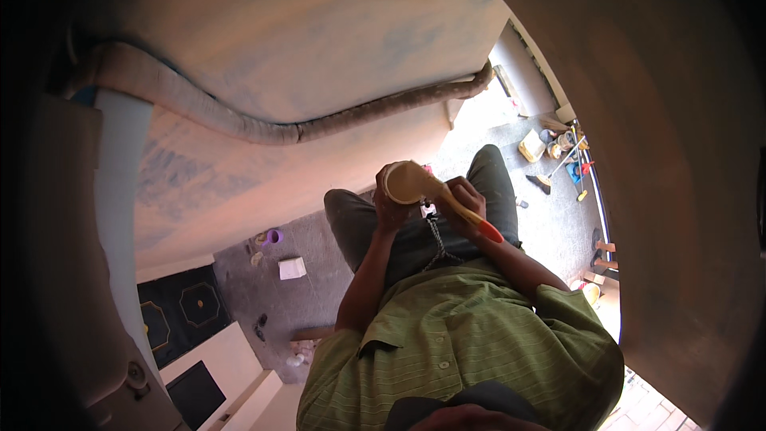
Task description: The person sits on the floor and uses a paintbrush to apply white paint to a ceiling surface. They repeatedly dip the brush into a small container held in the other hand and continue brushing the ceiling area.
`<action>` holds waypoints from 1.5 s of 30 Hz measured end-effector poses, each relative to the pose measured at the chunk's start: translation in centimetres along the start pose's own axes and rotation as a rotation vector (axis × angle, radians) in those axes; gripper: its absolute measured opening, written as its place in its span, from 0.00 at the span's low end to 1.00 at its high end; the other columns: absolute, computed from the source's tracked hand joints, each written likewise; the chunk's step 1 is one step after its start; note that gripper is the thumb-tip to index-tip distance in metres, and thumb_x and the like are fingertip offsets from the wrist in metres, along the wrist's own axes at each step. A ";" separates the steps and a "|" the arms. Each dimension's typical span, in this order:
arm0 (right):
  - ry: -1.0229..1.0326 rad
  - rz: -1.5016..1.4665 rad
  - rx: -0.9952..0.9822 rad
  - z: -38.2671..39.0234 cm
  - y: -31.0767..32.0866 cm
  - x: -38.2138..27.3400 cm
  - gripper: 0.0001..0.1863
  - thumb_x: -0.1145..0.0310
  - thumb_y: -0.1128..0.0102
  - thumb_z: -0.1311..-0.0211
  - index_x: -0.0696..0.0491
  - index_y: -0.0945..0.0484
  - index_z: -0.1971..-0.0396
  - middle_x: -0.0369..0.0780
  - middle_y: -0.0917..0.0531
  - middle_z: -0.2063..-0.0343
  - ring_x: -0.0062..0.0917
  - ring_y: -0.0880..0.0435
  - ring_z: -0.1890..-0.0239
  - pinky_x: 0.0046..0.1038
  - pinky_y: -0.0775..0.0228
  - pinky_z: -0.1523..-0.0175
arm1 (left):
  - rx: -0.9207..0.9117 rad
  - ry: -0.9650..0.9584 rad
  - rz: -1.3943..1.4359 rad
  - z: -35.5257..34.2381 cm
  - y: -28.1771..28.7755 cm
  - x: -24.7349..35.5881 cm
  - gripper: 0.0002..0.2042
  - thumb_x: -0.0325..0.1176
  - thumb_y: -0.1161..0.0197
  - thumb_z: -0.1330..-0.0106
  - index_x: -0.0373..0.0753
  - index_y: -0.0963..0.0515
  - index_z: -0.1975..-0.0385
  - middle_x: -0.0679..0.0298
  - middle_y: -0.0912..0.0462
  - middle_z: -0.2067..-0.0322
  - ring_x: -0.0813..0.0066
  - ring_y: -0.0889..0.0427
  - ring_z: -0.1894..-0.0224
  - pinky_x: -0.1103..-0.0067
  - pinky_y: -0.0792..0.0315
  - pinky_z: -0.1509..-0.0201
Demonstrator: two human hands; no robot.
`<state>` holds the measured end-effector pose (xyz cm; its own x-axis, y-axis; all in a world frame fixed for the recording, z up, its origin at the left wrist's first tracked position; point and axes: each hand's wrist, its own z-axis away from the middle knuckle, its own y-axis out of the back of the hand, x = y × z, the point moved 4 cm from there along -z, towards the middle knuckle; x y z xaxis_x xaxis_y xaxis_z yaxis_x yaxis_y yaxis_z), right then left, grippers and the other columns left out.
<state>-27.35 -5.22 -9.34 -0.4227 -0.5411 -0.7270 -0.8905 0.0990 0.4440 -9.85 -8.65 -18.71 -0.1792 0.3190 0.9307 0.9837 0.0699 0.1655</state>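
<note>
My left hand (389, 209) is wrapped round a small round tub (388, 185) with cream-coloured contents, held in front of my knees. In my right hand (466, 198) is a paintbrush (455, 206), its handle pale yellow with an orange-red end pointing back toward me. The head of the brush leans over the rim of the tub. Whether its bristles dip into the contents or only rest on the rim, I cannot tell. A braided cord (435, 238) hangs between my forearms, with a small pale piece at its upper end.
A thick wrapped pipe (239, 120) runs along the wall ahead. On the floor far below lie a white box (292, 268), a purple pot (274, 236), a broom (541, 183) and several buckets (558, 146). A large brown surface (678, 191) stands close on my right.
</note>
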 end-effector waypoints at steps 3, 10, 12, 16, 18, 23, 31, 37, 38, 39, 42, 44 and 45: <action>0.007 0.005 -0.053 -0.3 0.0 0.5 0.09 0.78 0.30 0.45 0.56 0.19 0.64 0.39 0.21 0.69 0.31 0.17 0.70 0.30 0.21 0.69 | 0.002 -0.007 0.022 -0.2 0.0 0.4 0.41 0.34 0.17 0.56 0.35 0.32 0.41 0.54 0.19 0.49 0.60 0.17 0.48 0.68 0.21 0.43; -0.052 0.013 0.060 0.3 0.4 0.8 0.09 0.77 0.30 0.45 0.57 0.20 0.65 0.40 0.21 0.70 0.32 0.18 0.70 0.30 0.22 0.69 | 0.001 0.007 -0.014 -0.4 -0.1 0.7 0.42 0.29 0.18 0.58 0.36 0.34 0.40 0.55 0.20 0.48 0.60 0.18 0.47 0.68 0.22 0.41; -0.090 -0.018 0.103 0.5 0.7 1.0 0.09 0.76 0.29 0.45 0.57 0.20 0.65 0.40 0.21 0.70 0.32 0.17 0.70 0.30 0.23 0.68 | 0.003 -0.004 -0.021 -0.4 -0.1 0.6 0.42 0.28 0.17 0.59 0.36 0.34 0.40 0.54 0.20 0.48 0.60 0.18 0.47 0.67 0.22 0.41; -0.040 0.019 0.011 0.2 0.2 0.8 0.09 0.77 0.29 0.45 0.56 0.19 0.64 0.39 0.20 0.69 0.31 0.17 0.70 0.29 0.23 0.69 | 0.006 0.027 0.039 0.0 -0.1 -0.3 0.44 0.28 0.16 0.60 0.36 0.35 0.40 0.54 0.20 0.47 0.60 0.18 0.46 0.68 0.22 0.41; -0.091 -0.027 0.005 -0.2 0.5 1.1 0.09 0.77 0.29 0.45 0.56 0.19 0.64 0.39 0.20 0.69 0.31 0.17 0.70 0.29 0.23 0.69 | -0.006 0.043 0.062 0.0 -0.1 -0.6 0.44 0.29 0.16 0.60 0.35 0.35 0.40 0.54 0.20 0.47 0.60 0.18 0.45 0.68 0.22 0.41; -0.037 0.020 0.123 0.6 0.5 1.4 0.09 0.77 0.29 0.46 0.56 0.20 0.65 0.39 0.20 0.70 0.31 0.17 0.70 0.29 0.23 0.70 | -0.009 0.014 -0.040 0.0 -0.2 -1.0 0.44 0.28 0.16 0.59 0.35 0.36 0.39 0.54 0.20 0.47 0.61 0.18 0.45 0.68 0.22 0.41; -0.011 0.088 -0.006 -0.2 0.3 1.3 0.10 0.77 0.29 0.46 0.56 0.19 0.64 0.38 0.21 0.69 0.30 0.17 0.70 0.29 0.22 0.70 | 0.002 0.001 -0.065 -0.1 -0.2 -0.4 0.42 0.30 0.17 0.58 0.36 0.34 0.40 0.54 0.18 0.49 0.60 0.16 0.48 0.67 0.20 0.44; -0.061 0.063 0.019 0.1 -0.1 1.2 0.10 0.76 0.28 0.46 0.55 0.19 0.65 0.37 0.20 0.69 0.29 0.16 0.70 0.28 0.23 0.69 | 0.006 0.010 -0.016 -0.3 0.0 -0.5 0.42 0.30 0.17 0.58 0.36 0.34 0.41 0.54 0.19 0.49 0.59 0.16 0.49 0.67 0.20 0.45; -0.102 0.045 -0.005 0.0 0.1 1.2 0.09 0.75 0.27 0.46 0.55 0.19 0.66 0.38 0.19 0.69 0.30 0.16 0.70 0.28 0.22 0.68 | 0.018 0.029 -0.021 -0.1 0.0 -0.9 0.42 0.30 0.17 0.58 0.36 0.34 0.41 0.54 0.19 0.49 0.59 0.16 0.49 0.67 0.20 0.45; -0.111 0.011 0.017 -0.1 0.2 1.2 0.09 0.75 0.27 0.46 0.55 0.19 0.66 0.39 0.19 0.69 0.30 0.16 0.70 0.28 0.22 0.68 | 0.006 0.012 -0.041 -0.1 0.1 -0.8 0.43 0.30 0.16 0.59 0.36 0.34 0.40 0.54 0.20 0.48 0.60 0.17 0.47 0.67 0.21 0.43; -0.105 -0.067 0.070 -0.4 0.4 1.3 0.10 0.73 0.26 0.46 0.55 0.19 0.66 0.41 0.18 0.66 0.31 0.15 0.70 0.28 0.21 0.67 | -0.011 -0.008 -0.080 -0.2 0.0 -0.4 0.45 0.30 0.16 0.60 0.36 0.36 0.39 0.53 0.22 0.46 0.60 0.19 0.44 0.67 0.23 0.40; -0.025 0.023 0.088 -1.3 0.2 1.6 0.10 0.73 0.26 0.45 0.56 0.19 0.66 0.42 0.16 0.64 0.31 0.14 0.68 0.28 0.21 0.66 | 0.001 0.020 -0.076 -0.1 0.1 -0.6 0.45 0.31 0.16 0.60 0.36 0.36 0.39 0.53 0.22 0.46 0.59 0.19 0.44 0.67 0.22 0.41; 0.017 0.066 0.096 -2.2 0.2 1.1 0.10 0.74 0.26 0.45 0.56 0.19 0.66 0.42 0.16 0.63 0.32 0.13 0.67 0.28 0.21 0.65 | 0.011 0.004 -0.119 -0.1 0.1 -0.5 0.45 0.31 0.16 0.60 0.36 0.36 0.39 0.53 0.22 0.46 0.59 0.19 0.44 0.66 0.23 0.41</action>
<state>-27.60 -7.62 -8.96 -0.4789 -0.5450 -0.6882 -0.8731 0.2143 0.4379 -9.67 -8.86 -19.11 -0.2948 0.3041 0.9059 0.9553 0.1176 0.2714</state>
